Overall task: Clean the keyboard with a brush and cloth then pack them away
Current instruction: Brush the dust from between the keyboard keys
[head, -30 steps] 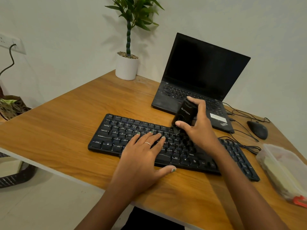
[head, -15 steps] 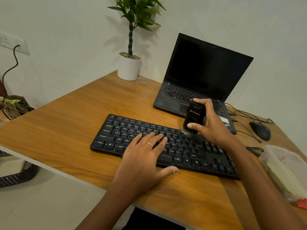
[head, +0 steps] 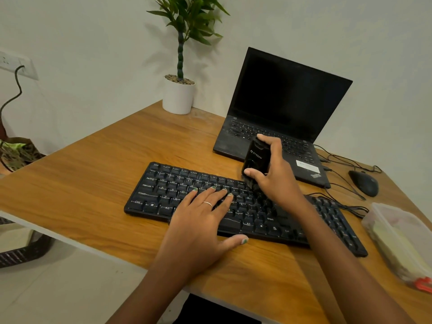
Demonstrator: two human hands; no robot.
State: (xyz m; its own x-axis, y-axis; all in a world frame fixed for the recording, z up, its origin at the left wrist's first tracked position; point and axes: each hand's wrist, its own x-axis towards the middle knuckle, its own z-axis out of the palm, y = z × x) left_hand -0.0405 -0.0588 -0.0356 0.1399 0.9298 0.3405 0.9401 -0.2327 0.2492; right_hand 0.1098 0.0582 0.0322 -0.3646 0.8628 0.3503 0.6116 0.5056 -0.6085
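At the middle of the keyboard (head: 233,204), the right hand (head: 278,181) grips the black brush (head: 256,160) upright, thumb and fingers wrapped round its body, the bristle end down on the upper key rows. A moment ago it was working further right; now it has swept back towards the centre, so the brushing pass carries on row by row. The left hand (head: 201,220) stays flat, fingers spread straight over the keys, thumb on the table (head: 93,178), pinning the board in place. Cleaning looks mid-way: I'd say the cloth stage is yet to come. Far right, a clear plastic container (head: 402,242) sits near the table's edge, something pale inside, possibly the cloth, hard to tell. Beyond: open laptop (head: 280,118), mouse (head: 363,183), potted plant (head: 180,90).
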